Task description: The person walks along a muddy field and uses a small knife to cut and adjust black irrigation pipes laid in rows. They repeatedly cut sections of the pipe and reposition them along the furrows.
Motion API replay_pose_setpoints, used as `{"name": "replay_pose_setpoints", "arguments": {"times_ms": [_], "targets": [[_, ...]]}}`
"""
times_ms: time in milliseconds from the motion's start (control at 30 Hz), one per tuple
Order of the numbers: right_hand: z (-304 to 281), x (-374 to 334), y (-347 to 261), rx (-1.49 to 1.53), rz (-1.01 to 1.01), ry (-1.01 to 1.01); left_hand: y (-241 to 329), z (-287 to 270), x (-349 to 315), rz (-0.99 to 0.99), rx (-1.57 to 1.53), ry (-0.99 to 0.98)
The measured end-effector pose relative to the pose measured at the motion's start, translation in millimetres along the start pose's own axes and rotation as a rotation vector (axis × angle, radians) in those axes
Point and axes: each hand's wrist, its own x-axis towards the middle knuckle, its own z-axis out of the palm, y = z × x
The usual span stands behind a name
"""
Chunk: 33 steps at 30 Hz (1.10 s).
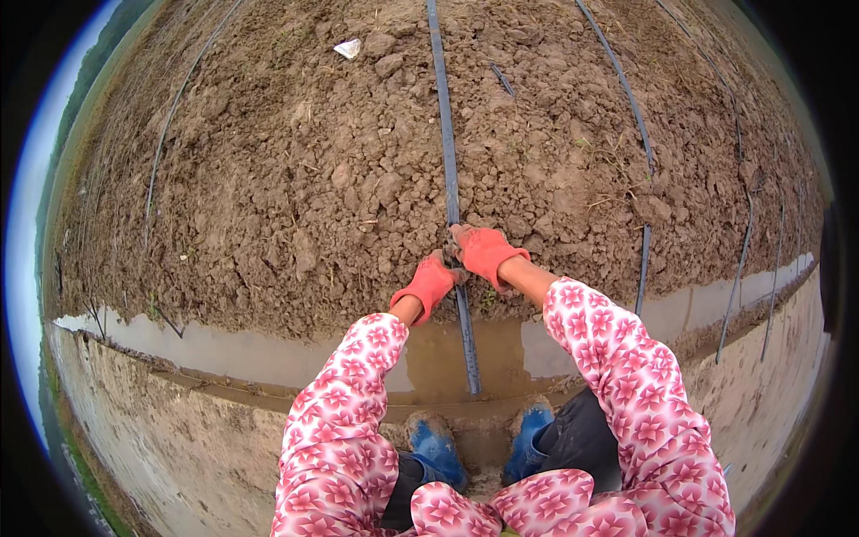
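Observation:
A long dark grey drip irrigation hose runs from the far soil straight toward me, its near end over muddy water. My left hand, in a coral glove, is closed on the hose from its left side. Just beyond it, my right hand in a matching glove grips the hose from the right. Mud darkens the fingertips of both gloves. The two hands nearly meet, so the stretch of hose between them and the exact finger grip are partly hidden.
Cloddy brown soil spreads ahead, crossed by more hoses. A water-filled ditch separates it from a concrete wall. My blue boots stand at the ditch. A white scrap lies on the soil.

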Motion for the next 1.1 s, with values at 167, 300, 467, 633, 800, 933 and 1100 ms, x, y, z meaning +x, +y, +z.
{"name": "replay_pose_setpoints", "arguments": {"times_ms": [167, 300, 467, 633, 800, 933, 1100], "targets": [[7.9, 15.7, -22.4, -0.243, -0.069, -0.057, -16.8, -13.6, -22.1, -0.006, 0.149, -0.115], [5.0, 13.2, -26.5, -0.159, -0.038, -0.035, -47.6, -25.2, -39.7, 0.129, 0.216, 0.013], [-3.9, 10.3, -27.5, -0.135, 0.011, -0.097, -72.6, -90.5, -45.9, 0.322, 0.110, 0.595], [-11.3, 12.4, -37.3, -0.083, 0.049, -0.139, -134.0, -165.5, -22.1, -0.193, 0.330, 0.974], [11.5, 12.8, -19.0, -0.252, -0.090, -0.025, -144.2, -177.9, -3.4, -0.415, 0.372, 0.780], [32.8, 9.4, -6.5, -0.354, -0.153, 0.096, -111.7, -176.4, -1.7, -0.589, 0.381, 0.738], [29.4, 10.9, -12.9, -0.400, -0.149, -0.001, -136.6, -170.8, -8.9, -0.318, 0.429, 0.850]]}}
